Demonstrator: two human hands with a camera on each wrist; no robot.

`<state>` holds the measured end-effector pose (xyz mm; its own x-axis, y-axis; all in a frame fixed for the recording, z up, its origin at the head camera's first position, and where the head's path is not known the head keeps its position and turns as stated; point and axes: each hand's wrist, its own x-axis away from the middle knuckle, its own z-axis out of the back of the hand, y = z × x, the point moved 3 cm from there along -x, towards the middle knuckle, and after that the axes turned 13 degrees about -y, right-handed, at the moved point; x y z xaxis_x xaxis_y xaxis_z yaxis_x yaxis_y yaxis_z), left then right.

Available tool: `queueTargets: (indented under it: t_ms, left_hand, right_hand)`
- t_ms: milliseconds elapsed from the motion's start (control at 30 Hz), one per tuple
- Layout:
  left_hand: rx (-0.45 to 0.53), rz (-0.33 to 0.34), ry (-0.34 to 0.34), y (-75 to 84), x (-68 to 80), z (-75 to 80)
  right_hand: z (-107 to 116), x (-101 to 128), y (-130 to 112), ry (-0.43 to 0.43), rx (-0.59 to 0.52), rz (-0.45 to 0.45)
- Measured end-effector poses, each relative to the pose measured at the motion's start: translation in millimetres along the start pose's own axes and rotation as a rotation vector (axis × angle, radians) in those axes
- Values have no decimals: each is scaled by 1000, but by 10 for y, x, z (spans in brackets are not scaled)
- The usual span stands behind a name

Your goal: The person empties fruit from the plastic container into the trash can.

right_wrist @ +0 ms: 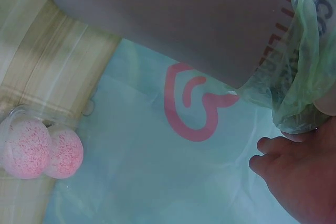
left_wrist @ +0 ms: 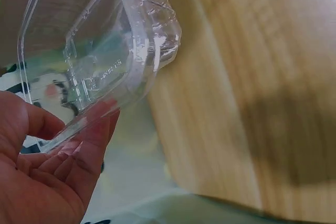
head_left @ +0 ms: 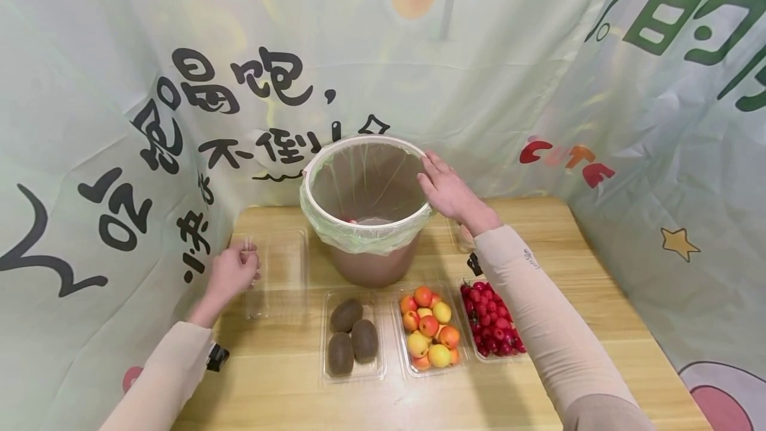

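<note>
My left hand (head_left: 236,267) pinches the edge of a clear plastic container (head_left: 276,285) between thumb and fingers, left of the bin. Seen from the left wrist, the container (left_wrist: 126,77) is tilted and no contents show in it. My right hand (head_left: 447,186) rests at the right rim of a brownish waste bin (head_left: 371,268) with a white rim and a pale green bag liner (head_left: 341,235). Its fingers look extended and touch the liner edge. Something small and reddish lies low inside the bin, too little visible to name.
Clear trays of kiwis (head_left: 353,338), red-yellow fruits (head_left: 427,328) and dark red berry-like fruits (head_left: 491,318) stand along the front of the wooden table (head_left: 269,378). Pink speckled round things (right_wrist: 29,148) sit in a clear container right of the bin. Printed cloth walls (head_left: 479,85) surround the table.
</note>
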<state>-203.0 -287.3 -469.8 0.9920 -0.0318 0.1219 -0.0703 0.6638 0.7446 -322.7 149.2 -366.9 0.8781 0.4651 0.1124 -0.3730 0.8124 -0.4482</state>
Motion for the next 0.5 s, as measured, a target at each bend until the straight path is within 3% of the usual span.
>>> queueTargets:
  t_ms: [267, 500]
  left_hand:
    - [-78, 29, -31, -142, 32, -126]
    - [-89, 41, -82, -303, 17, -215]
  right_hand:
    - [-6, 0, -4, -3, 12, 1]
    - [-1, 7, -15, -4, -1, -5]
